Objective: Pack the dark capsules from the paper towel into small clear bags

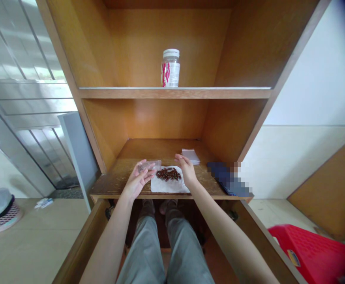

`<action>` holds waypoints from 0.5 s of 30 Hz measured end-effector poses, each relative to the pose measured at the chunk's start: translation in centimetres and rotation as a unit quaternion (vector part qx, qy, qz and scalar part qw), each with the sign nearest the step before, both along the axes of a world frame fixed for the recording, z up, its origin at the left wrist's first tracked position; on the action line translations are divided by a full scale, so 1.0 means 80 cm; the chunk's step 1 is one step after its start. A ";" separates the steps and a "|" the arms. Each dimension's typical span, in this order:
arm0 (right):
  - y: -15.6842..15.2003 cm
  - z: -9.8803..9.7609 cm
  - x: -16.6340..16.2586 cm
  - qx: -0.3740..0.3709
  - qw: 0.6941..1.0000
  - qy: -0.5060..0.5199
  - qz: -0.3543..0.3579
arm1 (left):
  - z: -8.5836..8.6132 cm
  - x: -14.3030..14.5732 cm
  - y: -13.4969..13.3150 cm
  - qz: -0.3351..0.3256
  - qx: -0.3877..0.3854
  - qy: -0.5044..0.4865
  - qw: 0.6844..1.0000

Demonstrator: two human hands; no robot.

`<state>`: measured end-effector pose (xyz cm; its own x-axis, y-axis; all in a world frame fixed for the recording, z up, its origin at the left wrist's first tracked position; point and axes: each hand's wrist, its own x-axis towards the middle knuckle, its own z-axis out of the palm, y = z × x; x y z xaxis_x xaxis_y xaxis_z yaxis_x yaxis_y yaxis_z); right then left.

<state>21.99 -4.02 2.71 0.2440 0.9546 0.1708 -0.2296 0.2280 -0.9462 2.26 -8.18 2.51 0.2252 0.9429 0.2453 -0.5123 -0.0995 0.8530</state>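
Note:
A pile of small dark brown capsules [168, 174] lies on a white sheet [168, 185] on the lower wooden shelf [113, 183]. My left hand [137, 179] holds a small clear plastic bag [150, 165] just left of the pile, fingers curled round it. To the right of the pile is my right hand [185, 170], with its fingers bent toward the capsules and nothing visible in them.
A stack of small clear bags [190, 156] lies behind my right hand. A dark blurred flat object [228, 179] rests at the shelf's right edge. A white-capped jar [170, 68] stands on the upper shelf. A red plastic stool [311, 248] is at lower right.

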 end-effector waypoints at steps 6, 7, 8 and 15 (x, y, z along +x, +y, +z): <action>0.003 -0.041 0.007 -0.035 0.997 0.063 -0.005 | 0.004 0.003 0.000 0.013 -0.011 0.005 1.000; 0.003 -0.045 0.007 -0.033 0.998 0.062 -0.005 | 0.005 0.004 0.000 0.012 -0.014 0.007 1.000; 0.004 -0.047 0.007 -0.030 0.998 0.056 -0.005 | 0.006 0.005 0.001 0.011 -0.019 0.009 1.000; 0.007 -0.055 0.010 -0.025 0.999 -0.024 -0.001 | 0.021 0.026 0.007 -0.017 -0.034 0.042 0.998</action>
